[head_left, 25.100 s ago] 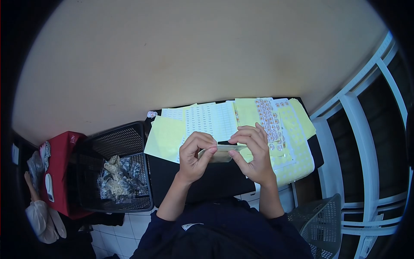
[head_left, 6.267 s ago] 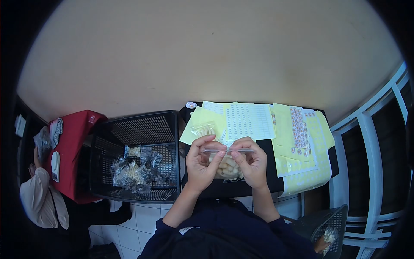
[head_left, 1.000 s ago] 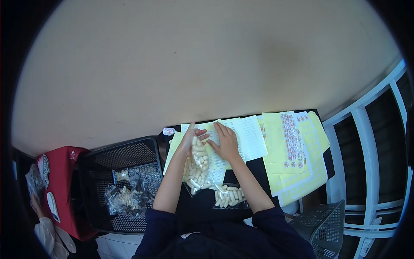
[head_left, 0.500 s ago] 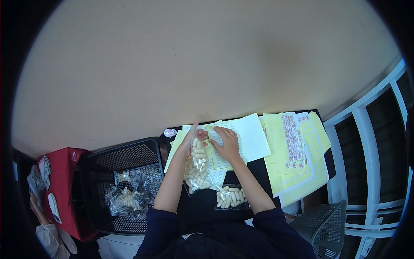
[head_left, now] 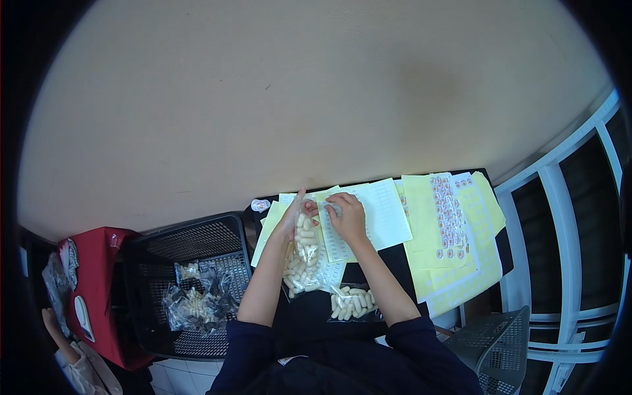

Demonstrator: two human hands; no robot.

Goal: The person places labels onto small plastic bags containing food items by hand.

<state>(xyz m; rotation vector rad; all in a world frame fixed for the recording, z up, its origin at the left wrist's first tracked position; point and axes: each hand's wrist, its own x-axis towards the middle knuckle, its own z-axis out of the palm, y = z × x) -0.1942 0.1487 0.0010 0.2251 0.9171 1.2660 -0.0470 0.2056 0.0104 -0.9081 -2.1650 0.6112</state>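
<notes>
My left hand (head_left: 290,218) holds up a clear plastic bag (head_left: 306,245) of cream-coloured, capsule-shaped pieces, its fingers closed around the upper part. Just to its right, my right hand (head_left: 349,218) is over a sheet of small printed labels (head_left: 337,242), thumb and fingers pinched together near the sheet's upper left. Whatever may be between those fingertips is too small to make out. Beneath the raised bag lie more of the same pieces in plastic (head_left: 299,273). Another filled bag (head_left: 353,302) rests at the table's near edge, between my forearms.
Left of the table stands a black basket (head_left: 153,253) holding several plastic packets (head_left: 197,306). Yellow sticker sheets (head_left: 421,230) cover the table's right side. A grey basket (head_left: 503,359) sits lower right. At far left, another person's arm (head_left: 58,332) is beside a red-covered surface (head_left: 99,263).
My right hand has gone from lying spread on the label sheet to a pinch with curled fingers. My left hand still holds the bag. The other person's arm at far left has shifted slightly.
</notes>
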